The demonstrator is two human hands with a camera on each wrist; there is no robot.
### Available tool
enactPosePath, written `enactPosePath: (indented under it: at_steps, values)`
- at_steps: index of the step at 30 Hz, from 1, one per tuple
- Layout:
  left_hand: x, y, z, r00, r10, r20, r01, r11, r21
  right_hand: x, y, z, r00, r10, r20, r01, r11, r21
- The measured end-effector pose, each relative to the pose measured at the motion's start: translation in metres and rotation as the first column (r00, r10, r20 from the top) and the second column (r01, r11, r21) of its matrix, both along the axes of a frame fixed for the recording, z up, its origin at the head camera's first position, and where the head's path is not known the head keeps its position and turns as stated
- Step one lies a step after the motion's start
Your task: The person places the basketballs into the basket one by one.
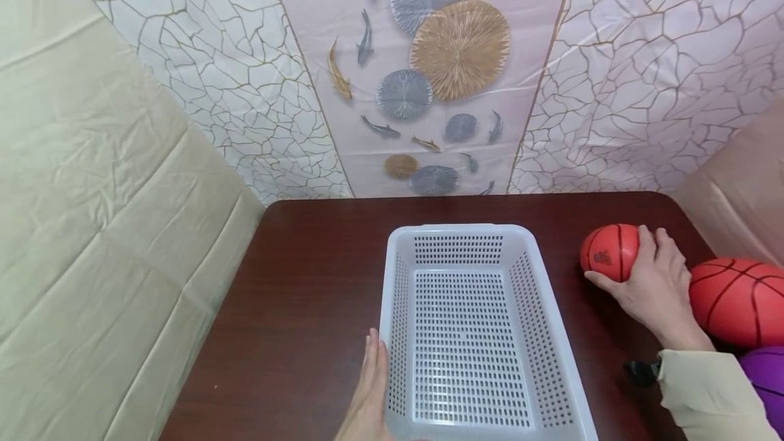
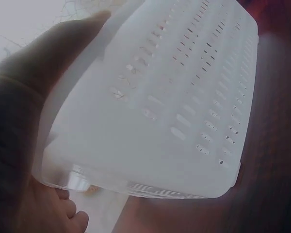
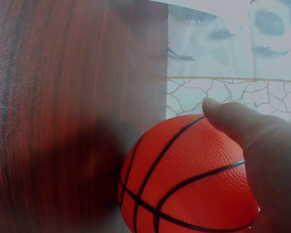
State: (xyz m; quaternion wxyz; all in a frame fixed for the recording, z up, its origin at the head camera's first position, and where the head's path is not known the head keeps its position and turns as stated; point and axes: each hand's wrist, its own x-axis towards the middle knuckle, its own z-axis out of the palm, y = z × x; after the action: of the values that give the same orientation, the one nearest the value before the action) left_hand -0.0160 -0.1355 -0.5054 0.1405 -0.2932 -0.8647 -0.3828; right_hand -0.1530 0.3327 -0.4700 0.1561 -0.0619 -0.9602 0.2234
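A white perforated plastic basket [image 1: 468, 339] sits on the dark table, with nothing inside it. My left hand [image 1: 369, 393] holds its near left part. In the left wrist view the basket's holed wall [image 2: 184, 97] fills the middle, with the left hand [image 2: 48, 53] around its rim. At the far right, my right hand [image 1: 658, 284] grips a small red basketball [image 1: 609, 252], thumb on the near side and fingers over the right side. Black lines cross the ball [image 3: 184, 170] in the right wrist view, the right hand [image 3: 271, 150] against it. Whether the ball touches the table I cannot tell.
A larger red basketball [image 1: 741, 301] lies right of my right hand, and a purple ball [image 1: 765, 380] shows nearer, partly behind the sleeve. Dark wooden table [image 1: 294, 332] extends left of the basket. Patterned cloth [image 1: 245, 73] hangs behind, with pale padded cloth [image 1: 110, 243] at left.
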Motion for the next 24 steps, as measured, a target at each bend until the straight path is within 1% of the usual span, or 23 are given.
enactPosePath:
  at_steps: [4, 9, 12, 14, 16, 17, 19, 20, 22, 24]
  values:
    - [0.004, 0.001, 0.004, 0.999, 0.019, 0.031, -0.018, 0.999, -0.026, 0.001, 0.002, -0.004, 1.0, -0.014, -0.024, 0.014, 1.0, 0.003]
    - [0.005, 0.003, 0.004, 0.999, 0.036, 0.006, -0.035, 0.999, -0.041, 0.0, 0.002, -0.005, 0.999, -0.028, -0.033, 0.029, 1.0, 0.009]
    - [0.006, 0.003, 0.004, 0.999, 0.044, 0.031, -0.042, 0.998, -0.055, 0.001, 0.003, -0.006, 0.999, -0.038, -0.032, 0.038, 0.999, 0.013]
    - [0.007, 0.003, 0.006, 0.996, 0.049, 0.08, -0.044, 0.997, -0.057, 0.001, 0.003, -0.007, 0.999, -0.041, -0.035, 0.042, 0.999, 0.016]
    - [0.009, 0.002, 0.008, 0.988, 0.056, 0.147, -0.048, 0.997, -0.054, 0.001, 0.003, -0.007, 0.998, -0.042, -0.042, 0.043, 0.999, 0.013]
    - [0.009, 0.002, 0.009, 0.982, 0.059, 0.177, -0.051, 0.997, -0.051, 0.001, 0.003, -0.007, 0.998, -0.043, -0.043, 0.043, 0.999, 0.01]
    - [0.011, 0.001, 0.012, 0.966, 0.068, 0.248, -0.06, 0.997, -0.04, 0.001, 0.002, -0.008, 0.998, -0.044, -0.041, 0.044, 0.999, 0.005]
    - [0.011, 0.001, 0.012, 0.96, 0.069, 0.271, -0.062, 0.998, -0.033, 0.001, 0.003, -0.008, 0.998, -0.045, -0.042, 0.045, 0.999, 0.001]
    - [0.012, 0.001, 0.013, 0.952, 0.068, 0.297, -0.065, 0.998, -0.022, 0.001, 0.003, -0.009, 0.998, -0.047, -0.041, 0.047, 0.999, -0.007]
    - [0.011, 0.001, 0.013, 0.953, 0.063, 0.295, -0.063, 0.998, -0.008, 0.001, 0.005, -0.009, 0.998, -0.049, -0.046, 0.048, 0.999, -0.013]
